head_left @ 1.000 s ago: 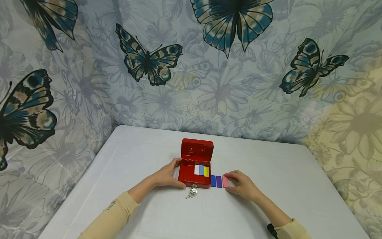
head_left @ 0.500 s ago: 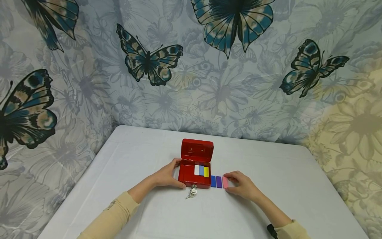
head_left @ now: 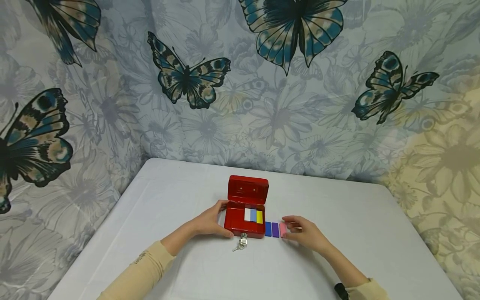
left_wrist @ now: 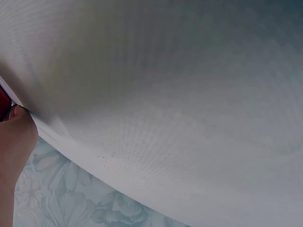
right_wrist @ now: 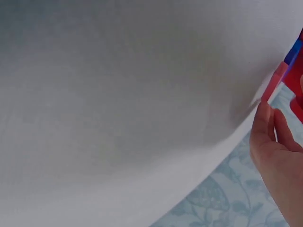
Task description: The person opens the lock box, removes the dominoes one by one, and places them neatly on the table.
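A red cash box [head_left: 244, 233] stands on the table with its lid [head_left: 247, 189] raised. Inside, at the back right, lie a white block [head_left: 247, 214], a light-blue block [head_left: 253, 215] and a yellow block [head_left: 259, 217]. My left hand [head_left: 210, 221] grips the box's left side, thumb at the front corner, fingers towards the back. To the right of the box a blue block [head_left: 268, 229], a purple block [head_left: 275, 230] and a pink block [head_left: 283, 229] stand in a row. My right hand [head_left: 304, 234] has loosened fingers at the pink block; a fingertip touches its end in the right wrist view.
A small padlock [head_left: 243, 239] with keys [head_left: 238, 247] hangs at the front of the box. The white-covered table [head_left: 180, 179] ends at a wall cloth [head_left: 281, 112] printed with butterflies and flowers.
My right hand's fingers have loosened from their pinch on the pink block, the index finger lifting a little. My left hand stays on the cash box, and the blocks keep their places.
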Tool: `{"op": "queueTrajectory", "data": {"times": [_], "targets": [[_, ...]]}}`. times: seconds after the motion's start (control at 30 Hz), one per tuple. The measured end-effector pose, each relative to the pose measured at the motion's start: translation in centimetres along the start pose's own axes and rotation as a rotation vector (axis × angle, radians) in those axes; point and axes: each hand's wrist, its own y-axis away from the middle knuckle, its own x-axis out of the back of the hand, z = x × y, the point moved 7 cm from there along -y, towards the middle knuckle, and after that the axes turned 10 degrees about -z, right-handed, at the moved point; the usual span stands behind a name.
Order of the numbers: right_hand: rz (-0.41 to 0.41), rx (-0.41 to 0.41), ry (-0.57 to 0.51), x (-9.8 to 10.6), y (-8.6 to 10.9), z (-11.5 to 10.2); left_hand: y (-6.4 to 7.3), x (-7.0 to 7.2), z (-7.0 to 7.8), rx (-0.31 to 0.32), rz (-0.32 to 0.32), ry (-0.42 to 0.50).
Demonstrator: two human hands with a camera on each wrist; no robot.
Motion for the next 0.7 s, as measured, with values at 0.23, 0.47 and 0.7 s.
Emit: {"op": "queueTrajectory", "data": {"times": [0.23,0.47,0.7], "targets": [[0.016,-0.073,-0.115,0.13,0.18,0.02,-0.05,-0.03,-0.07,0.007,0.001,-0.004],[0.030,-0.086,-0.207,0.21,0.18,0.12,0.00,-0.13,-0.05,0.016,-0.001,-0.005],[0.049,-0.158,-0.297,-0.01,0.12,0.37,-0.01,-0.08,-0.01,0.013,0.001,-0.004]]}}
